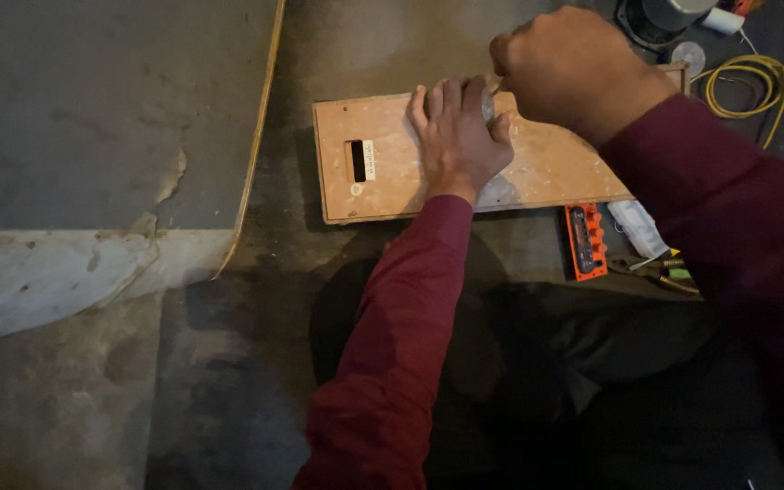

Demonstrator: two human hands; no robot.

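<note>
A light wooden board (383,186) with a small rectangular cutout (357,161) lies flat on the dark floor. My left hand (457,136) presses flat on the board's middle, fingers spread over a small pale object that is mostly hidden. My right hand (566,68) is clenched just above and right of it, gripping a thin metal tool (498,88) whose tip meets the board beside my left fingers. Both arms wear dark red sleeves.
An orange rectangular device (585,240) and a white plastic piece (639,229) lie below the board's right end, with small tools (664,269) beside them. A coil of yellow wire (749,83) and a round dark object (660,18) sit at top right. Cracked flooring lies left.
</note>
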